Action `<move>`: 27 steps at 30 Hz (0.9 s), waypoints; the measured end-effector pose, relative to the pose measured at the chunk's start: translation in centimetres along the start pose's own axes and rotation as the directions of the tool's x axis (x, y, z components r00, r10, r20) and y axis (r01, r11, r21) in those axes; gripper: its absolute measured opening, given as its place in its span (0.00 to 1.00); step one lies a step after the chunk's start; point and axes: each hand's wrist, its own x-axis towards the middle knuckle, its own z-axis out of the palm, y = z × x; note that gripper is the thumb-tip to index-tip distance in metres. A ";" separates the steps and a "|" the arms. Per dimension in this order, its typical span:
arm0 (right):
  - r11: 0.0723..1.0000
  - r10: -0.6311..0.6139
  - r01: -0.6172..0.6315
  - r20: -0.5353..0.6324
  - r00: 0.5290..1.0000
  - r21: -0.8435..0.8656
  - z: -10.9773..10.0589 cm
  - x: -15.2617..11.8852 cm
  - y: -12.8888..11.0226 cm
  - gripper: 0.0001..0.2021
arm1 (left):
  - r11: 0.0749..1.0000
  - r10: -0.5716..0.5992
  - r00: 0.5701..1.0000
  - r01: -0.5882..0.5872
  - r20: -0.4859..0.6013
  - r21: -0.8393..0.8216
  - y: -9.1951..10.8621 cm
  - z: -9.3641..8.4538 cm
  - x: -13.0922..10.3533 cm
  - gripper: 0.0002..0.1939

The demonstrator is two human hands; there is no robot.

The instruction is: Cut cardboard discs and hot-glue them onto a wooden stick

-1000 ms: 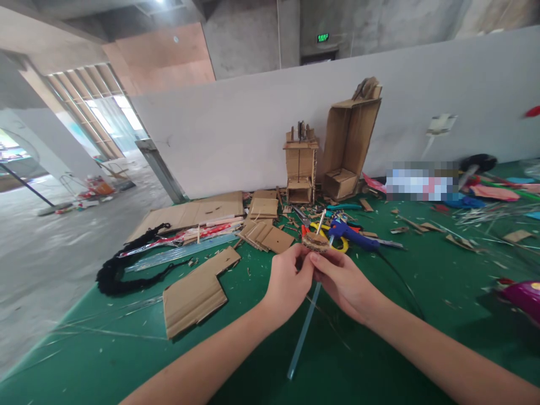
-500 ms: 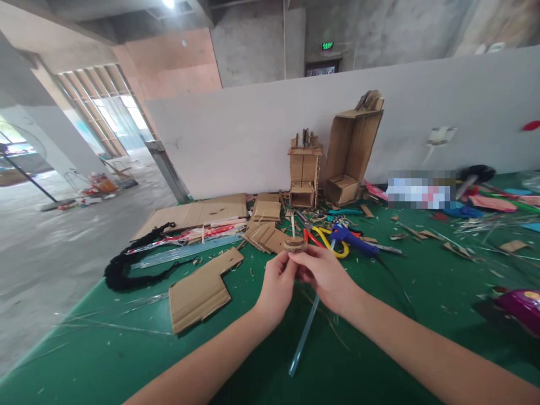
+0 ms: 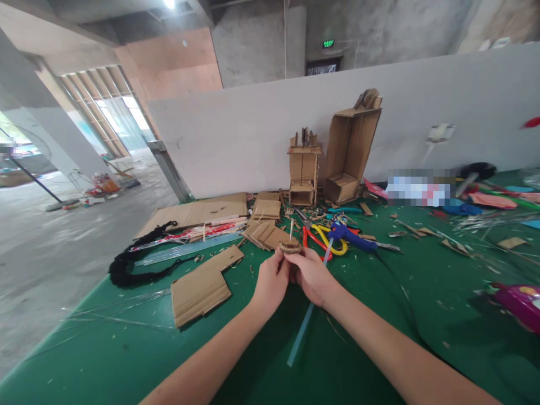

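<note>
Green tabletop beneath cardboard disc above thumbs, in fingertip grip of left hand and right hand

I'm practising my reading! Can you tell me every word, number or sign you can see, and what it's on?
"EXIT": the lower line, tiny, on the green sign high at the back; its upper line is too small to read.
Purple object at the right edge: yellow mark, too blurred to read.
Pixelated patch: blocked out, unreadable.
Cardboard disc being held: no writing to be seen.
</note>
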 end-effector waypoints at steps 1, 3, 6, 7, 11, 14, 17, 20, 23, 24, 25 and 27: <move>1.000 0.000 0.000 0.002 1.000 0.006 0.0 0.0 0.0 0.08 | 1.000 -0.001 1.000 0.002 0.031 -0.022 -0.1 -0.1 0.1 0.11; 1.000 -0.002 0.002 0.000 1.000 0.014 -0.1 0.0 -0.1 0.08 | 0.998 -0.004 0.995 0.011 0.098 -0.069 -0.3 -0.3 0.3 0.12; 0.999 -0.007 0.008 -0.013 1.000 0.033 -0.1 0.0 -0.1 0.06 | 0.994 -0.002 0.987 0.019 0.163 -0.103 -0.2 -0.6 0.4 0.14; 0.999 -0.009 0.010 -0.017 1.000 0.040 -0.2 0.0 -0.1 0.06 | 0.994 -0.002 0.985 0.020 0.172 -0.108 -0.1 -0.6 0.4 0.14; 0.998 -0.009 0.010 -0.021 1.000 0.063 -0.2 0.0 -0.2 0.05 | 0.992 -0.014 0.979 0.040 0.204 -0.124 0.1 -0.8 0.3 0.15; 0.997 -0.004 0.004 -0.007 1.000 0.074 -0.3 -0.1 -0.3 0.05 | 0.990 -0.013 0.967 0.049 0.255 -0.134 0.1 -1.1 0.4 0.17; 0.997 0.002 -0.004 0.024 1.000 0.083 -0.2 -0.2 -0.4 0.06 | 0.986 -0.020 0.946 0.072 0.323 -0.152 0.1 -1.6 0.5 0.19; 0.996 0.009 -0.013 0.054 0.998 0.090 -0.2 -0.3 -0.6 0.08 | 0.985 -0.017 0.925 0.081 0.380 -0.152 0.2 -2.1 0.6 0.19; 0.995 0.006 -0.011 0.052 0.999 0.095 -0.1 -0.5 -0.7 0.08 | 0.989 0.001 0.920 0.056 0.391 -0.136 0.4 -2.3 0.5 0.17; 0.995 0.002 -0.006 0.043 0.999 0.098 -0.1 -0.5 -0.8 0.08 | 0.992 0.011 0.923 0.038 0.384 -0.118 0.5 -2.2 0.4 0.16; 0.995 -0.001 -0.002 0.031 1.000 0.101 -0.1 -0.5 -0.9 0.09 | 0.996 0.022 0.928 0.014 0.372 -0.093 0.5 -2.1 0.3 0.15; 0.995 -0.004 0.003 0.007 1.000 0.101 -0.1 -0.4 -1.1 0.10 | 0.999 0.037 0.940 -0.028 0.339 -0.032 0.6 -1.7 0.1 0.14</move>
